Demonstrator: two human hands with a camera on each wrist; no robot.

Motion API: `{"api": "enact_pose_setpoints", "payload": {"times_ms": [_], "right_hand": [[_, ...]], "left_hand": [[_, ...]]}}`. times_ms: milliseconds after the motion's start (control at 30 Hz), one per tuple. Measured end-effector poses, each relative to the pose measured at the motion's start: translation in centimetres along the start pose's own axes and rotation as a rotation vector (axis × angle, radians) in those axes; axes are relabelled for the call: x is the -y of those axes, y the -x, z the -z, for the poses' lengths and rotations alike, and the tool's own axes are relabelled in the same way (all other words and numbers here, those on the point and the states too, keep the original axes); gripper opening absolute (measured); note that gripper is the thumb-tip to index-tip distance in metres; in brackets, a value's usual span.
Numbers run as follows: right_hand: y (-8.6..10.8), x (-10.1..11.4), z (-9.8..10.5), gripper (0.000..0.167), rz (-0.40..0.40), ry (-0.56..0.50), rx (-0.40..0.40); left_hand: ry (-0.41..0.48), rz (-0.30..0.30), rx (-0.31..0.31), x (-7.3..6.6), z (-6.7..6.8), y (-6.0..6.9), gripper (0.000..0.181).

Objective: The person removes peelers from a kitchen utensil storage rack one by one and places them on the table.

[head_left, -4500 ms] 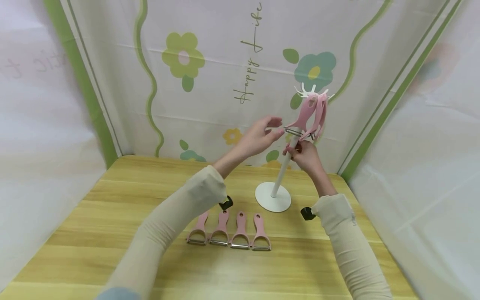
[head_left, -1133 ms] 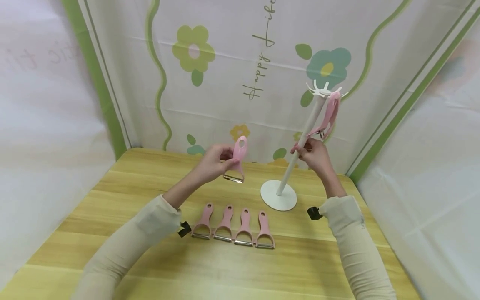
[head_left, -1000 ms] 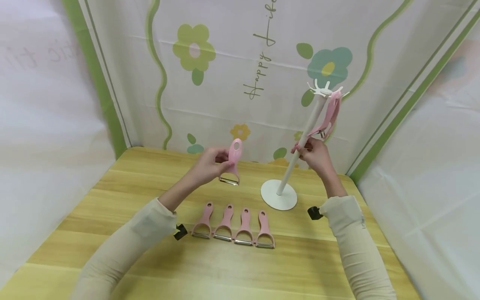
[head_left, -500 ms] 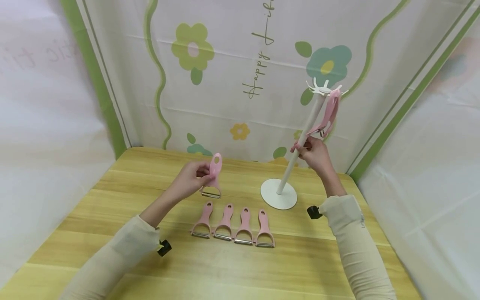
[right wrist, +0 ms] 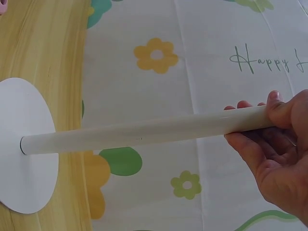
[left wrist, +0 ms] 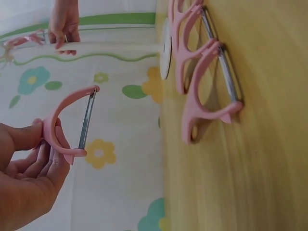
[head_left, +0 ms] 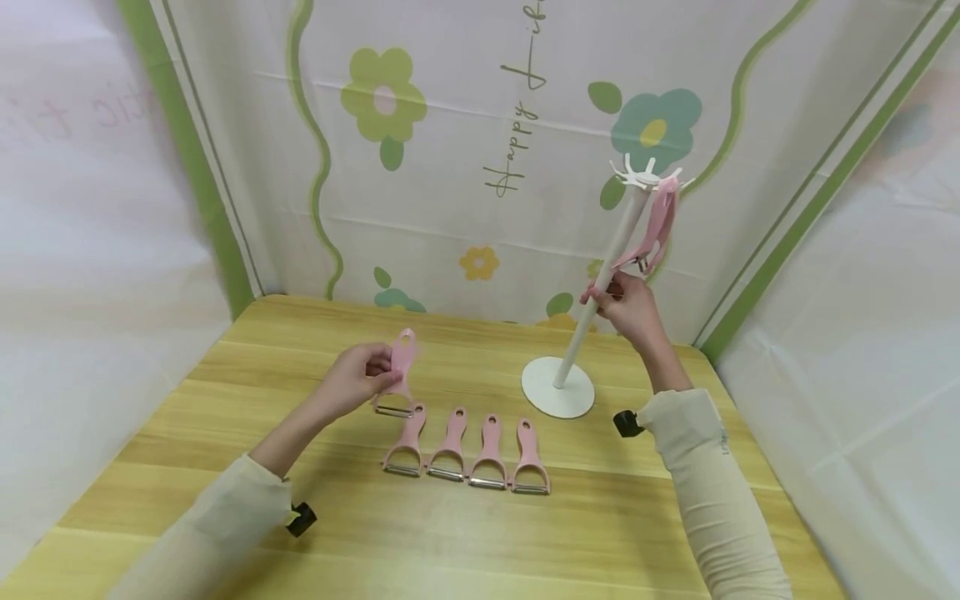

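My left hand (head_left: 352, 382) pinches a pink peeler (head_left: 402, 357) by its handle, blade end down, just behind the leftmost peeler of the row. In the left wrist view that peeler (left wrist: 57, 132) is off the wooden surface, held between thumb and fingers of the left hand (left wrist: 29, 178). My right hand (head_left: 628, 308) grips the pole of a white stand (head_left: 585, 327) below its top hooks. Pink peelers (head_left: 660, 221) hang from the hooks on the right side, overlapping. The right wrist view shows the right hand (right wrist: 279, 144) wrapped round the white pole (right wrist: 144, 134).
Several pink peelers (head_left: 489, 442) lie in a row on the wooden table (head_left: 450, 550), handles away from me. The stand's round white base (head_left: 536, 387) rests behind the row's right end. A printed curtain (head_left: 442, 208) hangs behind the table.
The peeler that hung at the front of the stand is now in my left hand, which has moved left and down toward the table. My right hand keeps its grip on the pole.
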State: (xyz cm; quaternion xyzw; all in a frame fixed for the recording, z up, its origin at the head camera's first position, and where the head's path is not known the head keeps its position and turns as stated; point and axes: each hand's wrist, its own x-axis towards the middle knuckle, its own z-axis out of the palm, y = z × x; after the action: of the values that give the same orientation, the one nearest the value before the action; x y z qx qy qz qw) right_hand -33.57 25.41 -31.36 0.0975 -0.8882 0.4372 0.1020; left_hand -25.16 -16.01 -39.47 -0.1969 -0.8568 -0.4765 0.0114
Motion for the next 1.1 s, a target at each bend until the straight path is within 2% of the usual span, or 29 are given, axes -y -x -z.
{"api": "enact_pose_setpoints", "payload": {"times_ms": [267, 400, 533, 733, 833, 1100], "right_hand": [[-0.1, 0.2, 0.4, 0.027, 0.010, -0.004, 0.002], [0.0, 0.2, 0.4, 0.028, 0.002, -0.010, 0.011], [0.0, 0.1, 0.2, 0.030, -0.008, -0.016, 0.021], [0.0, 0.1, 0.2, 0.031, -0.007, -0.019, 0.026], [0.0, 0.0, 0.1, 0.030, -0.003, -0.018, 0.024], [-0.1, 0.0, 0.0, 0.026, 0.000, -0.030, 0.025]], "left_hand": [[0.046, 0.066, 0.080, 1.7, 1.1, 1.1, 0.018], [0.062, 0.116, 0.130, 2.9, 1.3, 1.6, 0.019], [0.125, 0.157, 0.180, 4.3, 1.4, 2.2, 0.018], [0.175, 0.226, 0.230, 6.1, 1.2, 2.6, 0.030], [0.176, 0.241, 0.248, 6.8, 1.1, 2.8, 0.033], [0.211, 0.250, 0.296, 8.4, 0.8, 2.9, 0.023]]}}
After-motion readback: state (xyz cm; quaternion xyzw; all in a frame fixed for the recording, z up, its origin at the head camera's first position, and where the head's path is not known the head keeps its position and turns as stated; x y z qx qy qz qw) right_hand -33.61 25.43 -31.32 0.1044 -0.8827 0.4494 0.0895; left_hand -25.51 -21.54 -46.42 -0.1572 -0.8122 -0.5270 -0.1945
